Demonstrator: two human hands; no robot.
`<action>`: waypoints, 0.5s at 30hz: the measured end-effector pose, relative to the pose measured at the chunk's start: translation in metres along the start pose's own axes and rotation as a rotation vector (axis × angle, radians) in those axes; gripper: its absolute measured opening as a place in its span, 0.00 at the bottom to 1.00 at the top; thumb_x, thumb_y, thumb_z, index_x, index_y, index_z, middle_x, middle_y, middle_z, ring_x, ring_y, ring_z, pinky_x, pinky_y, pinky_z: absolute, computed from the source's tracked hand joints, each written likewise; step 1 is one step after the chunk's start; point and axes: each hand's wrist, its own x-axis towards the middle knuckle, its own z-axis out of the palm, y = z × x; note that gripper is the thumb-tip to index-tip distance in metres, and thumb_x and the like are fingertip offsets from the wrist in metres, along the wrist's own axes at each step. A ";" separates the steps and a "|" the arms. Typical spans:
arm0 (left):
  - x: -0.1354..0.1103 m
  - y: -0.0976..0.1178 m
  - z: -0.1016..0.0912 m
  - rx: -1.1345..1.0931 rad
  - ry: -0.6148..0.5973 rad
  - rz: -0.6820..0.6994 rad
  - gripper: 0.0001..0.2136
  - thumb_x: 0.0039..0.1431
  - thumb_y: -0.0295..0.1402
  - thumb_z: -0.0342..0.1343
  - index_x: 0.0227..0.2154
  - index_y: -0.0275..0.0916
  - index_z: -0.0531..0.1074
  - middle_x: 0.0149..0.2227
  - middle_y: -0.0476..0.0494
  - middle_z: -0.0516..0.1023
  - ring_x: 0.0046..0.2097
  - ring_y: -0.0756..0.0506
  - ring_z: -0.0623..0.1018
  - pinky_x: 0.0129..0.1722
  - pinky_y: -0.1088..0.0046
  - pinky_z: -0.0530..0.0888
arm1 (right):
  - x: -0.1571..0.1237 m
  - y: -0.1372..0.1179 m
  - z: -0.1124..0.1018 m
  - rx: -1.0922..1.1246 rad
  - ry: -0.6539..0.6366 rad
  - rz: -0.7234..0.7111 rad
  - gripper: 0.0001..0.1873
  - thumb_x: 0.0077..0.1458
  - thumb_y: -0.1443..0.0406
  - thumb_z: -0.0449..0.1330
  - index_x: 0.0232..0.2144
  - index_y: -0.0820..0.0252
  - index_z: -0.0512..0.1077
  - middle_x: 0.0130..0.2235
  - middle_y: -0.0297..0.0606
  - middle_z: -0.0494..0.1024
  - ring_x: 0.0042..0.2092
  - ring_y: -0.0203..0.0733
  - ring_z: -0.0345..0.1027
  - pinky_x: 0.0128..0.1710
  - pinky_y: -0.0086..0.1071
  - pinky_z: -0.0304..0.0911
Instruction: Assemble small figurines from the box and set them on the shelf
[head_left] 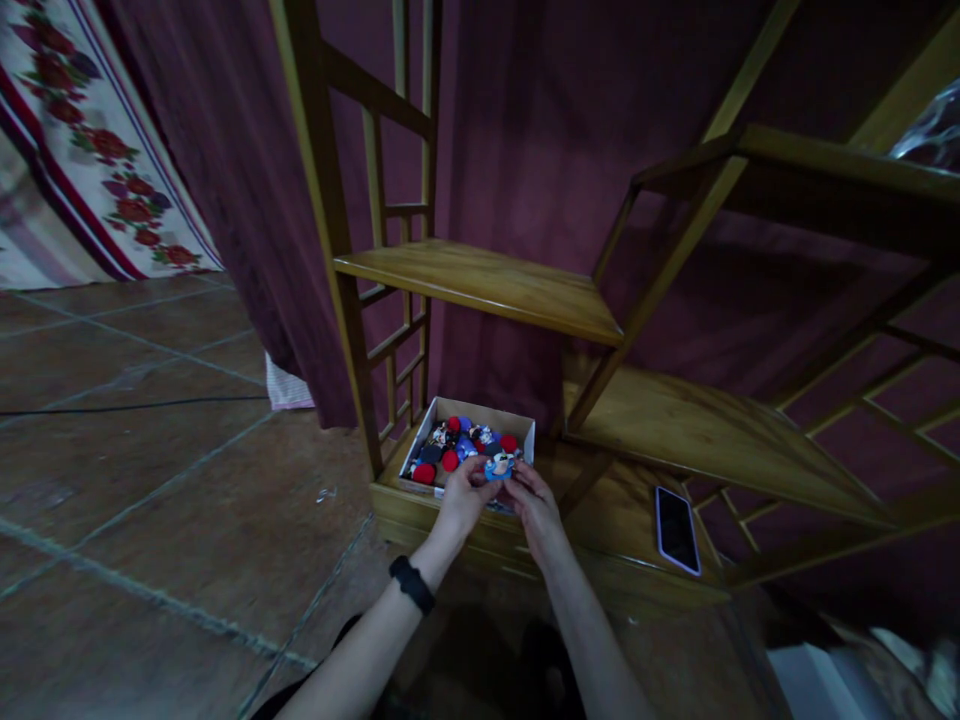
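Small and blue, with a pale picture on its face, the toy piece (499,465) sits between the two hands, right at the near edge of the cardboard box (480,411). The left hand (465,495) comes at it from the left, its fingers (480,472) curled in and pinched against the piece's left side. The right hand (534,503) meets it from the right and slightly below, its fingertips (517,480) closed on the right edge. Both hands have hold of the same piece, and it is raised just above the box's front rim rather than lying among the others. How tightly each finger presses cannot be told at this size.

A black band (412,584) wraps the left wrist. The box rests on the lowest board of a wooden shelf unit (480,280) and is filled with small round pieces (450,455) in red, blue and black, some with printed faces. To the right of the hands, on the same low board, a phone (677,530) lies flat with its dark screen up, well apart from the box. Dark red curtains (540,130) hang behind the shelves. On the left the tiled floor (150,480) stretches away, and a flowered cloth (82,140) hangs at the far upper left.
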 end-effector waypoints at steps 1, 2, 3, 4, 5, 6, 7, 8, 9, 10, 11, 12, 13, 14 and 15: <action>0.000 0.002 0.000 -0.044 -0.013 -0.030 0.17 0.37 0.29 0.65 0.35 0.35 0.72 0.27 0.47 0.77 0.30 0.47 0.75 0.34 0.72 0.69 | 0.000 -0.001 0.000 0.001 0.015 0.003 0.20 0.39 0.61 0.66 0.39 0.55 0.74 0.41 0.37 0.78 0.42 0.44 0.70 0.40 0.37 0.66; 0.000 0.004 -0.001 -0.076 -0.022 -0.049 0.17 0.37 0.30 0.66 0.34 0.35 0.73 0.29 0.45 0.78 0.32 0.47 0.75 0.35 0.72 0.69 | 0.000 -0.002 -0.001 0.000 0.030 0.006 0.19 0.39 0.61 0.67 0.38 0.55 0.74 0.40 0.37 0.78 0.41 0.44 0.70 0.40 0.37 0.66; 0.000 0.006 -0.001 -0.099 -0.031 -0.060 0.17 0.36 0.30 0.66 0.33 0.34 0.74 0.30 0.44 0.78 0.33 0.47 0.75 0.37 0.71 0.69 | -0.001 -0.003 -0.001 -0.004 0.044 0.007 0.19 0.38 0.60 0.67 0.37 0.55 0.75 0.39 0.36 0.78 0.39 0.43 0.71 0.39 0.37 0.67; 0.000 0.008 -0.001 -0.117 -0.042 -0.068 0.16 0.36 0.30 0.67 0.33 0.34 0.75 0.31 0.43 0.79 0.34 0.46 0.75 0.38 0.71 0.69 | -0.001 -0.004 -0.001 -0.010 0.056 0.005 0.18 0.38 0.60 0.67 0.37 0.55 0.75 0.39 0.36 0.78 0.38 0.42 0.71 0.38 0.37 0.67; 0.000 0.009 -0.002 -0.134 -0.056 -0.076 0.16 0.36 0.30 0.67 0.32 0.33 0.76 0.32 0.42 0.79 0.35 0.46 0.75 0.38 0.71 0.69 | -0.001 -0.005 -0.001 -0.022 0.065 0.000 0.18 0.39 0.60 0.66 0.37 0.55 0.75 0.38 0.36 0.78 0.37 0.42 0.71 0.38 0.37 0.67; 0.000 0.010 -0.002 -0.153 -0.071 -0.083 0.15 0.36 0.30 0.67 0.32 0.33 0.76 0.33 0.41 0.79 0.35 0.46 0.75 0.39 0.71 0.69 | -0.001 -0.005 -0.001 -0.037 0.073 -0.007 0.18 0.39 0.60 0.66 0.37 0.55 0.75 0.38 0.36 0.78 0.36 0.41 0.71 0.37 0.36 0.67; 0.000 0.010 -0.002 -0.170 -0.085 -0.088 0.15 0.36 0.29 0.67 0.32 0.33 0.77 0.33 0.40 0.79 0.35 0.46 0.75 0.39 0.71 0.69 | -0.002 -0.006 -0.001 -0.055 0.079 -0.018 0.18 0.39 0.59 0.66 0.37 0.55 0.75 0.37 0.36 0.78 0.36 0.41 0.71 0.36 0.36 0.67; 0.000 0.010 -0.003 -0.183 -0.095 -0.091 0.16 0.36 0.29 0.67 0.33 0.34 0.77 0.33 0.40 0.79 0.35 0.46 0.75 0.38 0.71 0.69 | -0.002 -0.006 -0.001 -0.076 0.080 -0.030 0.18 0.40 0.59 0.66 0.37 0.55 0.74 0.37 0.36 0.78 0.36 0.41 0.70 0.36 0.35 0.67; 0.000 0.010 -0.003 -0.189 -0.100 -0.091 0.16 0.36 0.28 0.67 0.34 0.34 0.77 0.33 0.41 0.79 0.34 0.47 0.75 0.37 0.71 0.69 | -0.001 -0.007 -0.001 -0.098 0.079 -0.045 0.17 0.40 0.59 0.66 0.36 0.55 0.74 0.38 0.36 0.77 0.35 0.40 0.70 0.36 0.35 0.67; 0.000 0.010 -0.003 -0.188 -0.100 -0.090 0.17 0.36 0.28 0.67 0.35 0.34 0.77 0.32 0.41 0.79 0.33 0.47 0.75 0.36 0.72 0.69 | -0.001 -0.007 -0.002 -0.118 0.077 -0.062 0.16 0.40 0.59 0.65 0.35 0.56 0.75 0.38 0.35 0.77 0.35 0.40 0.70 0.36 0.35 0.68; 0.001 0.010 -0.004 -0.184 -0.101 -0.087 0.18 0.36 0.28 0.66 0.36 0.35 0.77 0.31 0.42 0.78 0.32 0.48 0.74 0.35 0.72 0.69 | -0.001 -0.007 -0.002 -0.134 0.075 -0.080 0.16 0.40 0.59 0.65 0.35 0.56 0.75 0.37 0.35 0.77 0.35 0.40 0.70 0.35 0.35 0.68; 0.001 0.010 -0.004 -0.179 -0.105 -0.084 0.19 0.37 0.28 0.66 0.38 0.35 0.77 0.30 0.43 0.78 0.31 0.49 0.74 0.35 0.73 0.68 | -0.001 -0.007 -0.002 -0.146 0.073 -0.097 0.15 0.41 0.60 0.65 0.34 0.56 0.74 0.37 0.34 0.77 0.35 0.39 0.70 0.36 0.35 0.68; 0.001 0.010 -0.005 -0.176 -0.111 -0.080 0.19 0.38 0.28 0.66 0.39 0.36 0.77 0.30 0.43 0.78 0.31 0.49 0.73 0.34 0.73 0.68 | 0.000 -0.006 -0.002 -0.155 0.071 -0.112 0.14 0.41 0.60 0.65 0.34 0.55 0.74 0.38 0.34 0.77 0.35 0.39 0.70 0.36 0.35 0.68; 0.001 0.010 -0.005 -0.176 -0.118 -0.074 0.20 0.38 0.28 0.66 0.39 0.36 0.77 0.30 0.43 0.78 0.31 0.49 0.73 0.34 0.73 0.68 | 0.000 -0.006 -0.003 -0.161 0.068 -0.125 0.13 0.42 0.60 0.64 0.34 0.55 0.74 0.38 0.34 0.76 0.35 0.39 0.70 0.37 0.35 0.68; 0.002 0.010 -0.006 -0.178 -0.126 -0.069 0.19 0.38 0.28 0.65 0.39 0.36 0.77 0.30 0.43 0.78 0.32 0.49 0.73 0.35 0.73 0.68 | 0.000 -0.006 -0.003 -0.165 0.063 -0.135 0.13 0.43 0.60 0.64 0.34 0.55 0.74 0.39 0.33 0.76 0.35 0.39 0.70 0.38 0.35 0.68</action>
